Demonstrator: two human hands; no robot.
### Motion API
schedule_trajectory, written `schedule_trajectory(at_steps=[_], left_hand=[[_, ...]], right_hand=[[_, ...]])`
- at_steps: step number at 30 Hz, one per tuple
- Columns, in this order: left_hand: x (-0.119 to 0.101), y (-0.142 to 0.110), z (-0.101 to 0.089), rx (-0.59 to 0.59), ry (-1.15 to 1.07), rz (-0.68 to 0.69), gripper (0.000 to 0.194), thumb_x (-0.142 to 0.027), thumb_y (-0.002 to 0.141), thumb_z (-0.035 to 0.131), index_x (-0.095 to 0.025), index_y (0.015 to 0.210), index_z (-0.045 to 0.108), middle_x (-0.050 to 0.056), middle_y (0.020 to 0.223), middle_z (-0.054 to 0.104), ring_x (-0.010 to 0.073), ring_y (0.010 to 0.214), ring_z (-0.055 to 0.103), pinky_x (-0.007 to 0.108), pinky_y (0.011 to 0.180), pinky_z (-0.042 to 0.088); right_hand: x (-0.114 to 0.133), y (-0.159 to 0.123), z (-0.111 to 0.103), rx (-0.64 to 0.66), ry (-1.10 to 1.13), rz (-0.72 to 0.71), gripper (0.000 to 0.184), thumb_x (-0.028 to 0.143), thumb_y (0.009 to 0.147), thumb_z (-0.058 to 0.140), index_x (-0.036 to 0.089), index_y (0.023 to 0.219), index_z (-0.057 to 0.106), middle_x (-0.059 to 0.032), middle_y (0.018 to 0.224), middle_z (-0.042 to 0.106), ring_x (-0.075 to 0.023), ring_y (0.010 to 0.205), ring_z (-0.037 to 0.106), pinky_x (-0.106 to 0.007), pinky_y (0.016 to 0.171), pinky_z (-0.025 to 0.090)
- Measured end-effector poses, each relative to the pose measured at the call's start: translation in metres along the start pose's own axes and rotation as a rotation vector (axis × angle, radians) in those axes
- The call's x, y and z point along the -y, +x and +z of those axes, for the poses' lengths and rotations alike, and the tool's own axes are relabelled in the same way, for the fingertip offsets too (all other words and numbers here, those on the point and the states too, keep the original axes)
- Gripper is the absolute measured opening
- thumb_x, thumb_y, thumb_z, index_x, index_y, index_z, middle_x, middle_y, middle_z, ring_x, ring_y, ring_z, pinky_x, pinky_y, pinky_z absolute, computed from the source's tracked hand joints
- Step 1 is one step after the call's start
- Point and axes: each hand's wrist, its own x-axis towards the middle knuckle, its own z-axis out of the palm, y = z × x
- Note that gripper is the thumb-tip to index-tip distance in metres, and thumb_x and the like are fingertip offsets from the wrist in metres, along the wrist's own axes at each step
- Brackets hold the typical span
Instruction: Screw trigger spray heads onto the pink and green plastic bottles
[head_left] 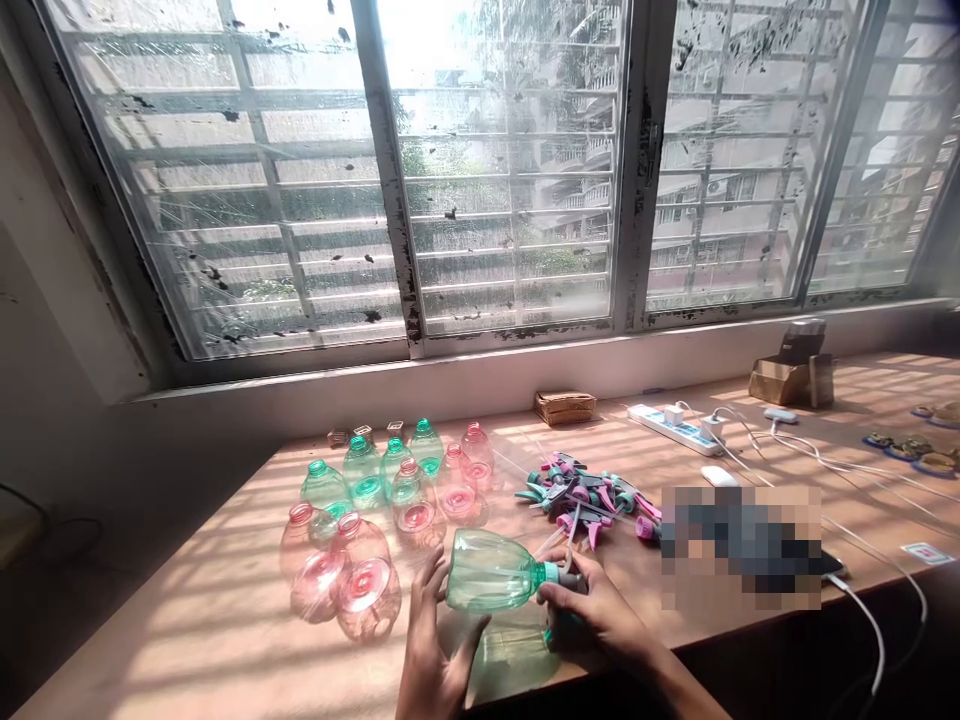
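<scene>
My right hand [592, 600] grips a grey-and-green spray head [566, 578] at the neck of a clear green bottle [491, 570], which is tipped on its side in the air. Fingers apart, my left hand [442, 635] is cupped beside the bottle's base, its thumb underneath; whether it touches is hard to tell. Below lies a pale green bottle-like shape [517, 655], partly hidden, perhaps a second bottle or a cast shadow. Just beyond my right hand is a pile of pink, green and grey spray heads [581, 490].
Several green bottles [365, 470] and pink bottles [367, 575] without spray heads stand at the left. Along the back are a small cardboard box [565, 407] and a power strip [675, 428]. White cables, a mouse [720, 477] and a blurred-out dark object [742, 545] lie at the right.
</scene>
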Motion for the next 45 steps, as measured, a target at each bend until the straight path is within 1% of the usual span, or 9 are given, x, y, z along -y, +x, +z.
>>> schedule_trajectory(at_steps=[6,14,17,21,28,33,36,41,45], left_hand=[[-0.009,0.001,-0.001,-0.01,0.002,-0.046,0.055,-0.034,0.099,0.068,-0.031,0.15,0.045,0.015,0.162,0.046,0.0365,0.148,0.049,0.054,0.111,0.054],[-0.002,0.002,0.0,-0.036,0.02,0.034,0.048,-0.03,0.099,0.067,-0.03,0.143,0.051,0.016,0.158,0.049,0.0369,0.15,0.046,0.051,0.107,0.057],[-0.008,0.002,0.0,-0.037,0.028,-0.011,0.06,-0.035,0.093,0.075,-0.03,0.146,0.048,0.016,0.159,0.048,0.0385,0.148,0.049,0.054,0.109,0.055],[-0.01,0.001,-0.001,-0.034,0.024,-0.034,0.049,-0.036,0.097,0.07,-0.032,0.143,0.051,0.013,0.158,0.05,0.0363,0.147,0.05,0.053,0.11,0.054],[-0.001,0.002,0.0,-0.036,0.014,0.023,0.05,-0.029,0.103,0.06,-0.036,0.149,0.045,0.012,0.16,0.048,0.034,0.147,0.051,0.048,0.106,0.058],[-0.009,0.002,-0.001,-0.021,0.006,-0.026,0.065,-0.037,0.093,0.075,-0.033,0.15,0.043,0.014,0.159,0.048,0.0371,0.145,0.052,0.053,0.11,0.054],[-0.009,0.002,-0.002,-0.015,-0.005,-0.058,0.058,-0.036,0.098,0.069,-0.033,0.149,0.043,0.014,0.161,0.045,0.0357,0.144,0.053,0.054,0.11,0.054],[-0.002,0.002,-0.001,-0.023,-0.023,-0.024,0.048,-0.032,0.102,0.062,-0.033,0.147,0.047,0.014,0.16,0.047,0.0359,0.147,0.049,0.053,0.108,0.055],[-0.008,0.004,-0.001,-0.022,-0.051,-0.044,0.055,-0.037,0.096,0.071,-0.029,0.145,0.048,0.016,0.151,0.055,0.0363,0.138,0.058,0.054,0.108,0.055]], right_hand=[[0.004,-0.001,0.0,0.005,-0.004,-0.019,0.054,0.048,0.064,0.098,0.019,0.101,0.07,-0.0007,0.08,0.076,-0.0182,0.072,0.066,-0.03,0.066,0.05],[0.0,0.0,0.001,0.001,0.027,0.008,0.056,0.061,0.067,0.092,0.022,0.096,0.064,-0.0002,0.072,0.073,-0.0199,0.058,0.064,-0.036,0.06,0.053],[0.004,-0.001,0.0,0.005,0.005,-0.013,0.054,0.055,0.065,0.096,0.021,0.096,0.068,0.0002,0.075,0.073,-0.0204,0.066,0.066,-0.033,0.064,0.051],[0.004,-0.001,-0.001,0.002,-0.012,-0.035,0.051,0.048,0.065,0.098,0.021,0.098,0.072,-0.0002,0.08,0.076,-0.0206,0.076,0.067,-0.03,0.07,0.048],[-0.003,0.002,-0.001,0.001,0.023,0.014,0.06,0.064,0.066,0.091,0.022,0.099,0.063,-0.0011,0.075,0.074,-0.0198,0.057,0.064,-0.035,0.059,0.051],[0.002,0.0,0.0,-0.008,-0.013,-0.029,0.052,0.05,0.065,0.097,0.02,0.099,0.071,-0.0007,0.079,0.074,-0.0196,0.071,0.066,-0.032,0.067,0.05],[0.004,-0.001,0.001,0.011,-0.011,-0.034,0.051,0.048,0.065,0.098,0.021,0.099,0.072,-0.0011,0.083,0.076,-0.02,0.074,0.066,-0.031,0.067,0.05],[-0.002,0.001,0.0,0.01,0.011,0.003,0.054,0.055,0.067,0.094,0.021,0.1,0.066,0.0004,0.072,0.075,-0.0188,0.06,0.065,-0.033,0.061,0.05],[-0.002,0.0,-0.001,0.007,0.006,-0.003,0.053,0.052,0.068,0.094,0.021,0.101,0.067,-0.0004,0.075,0.076,-0.0197,0.064,0.066,-0.034,0.066,0.051]])
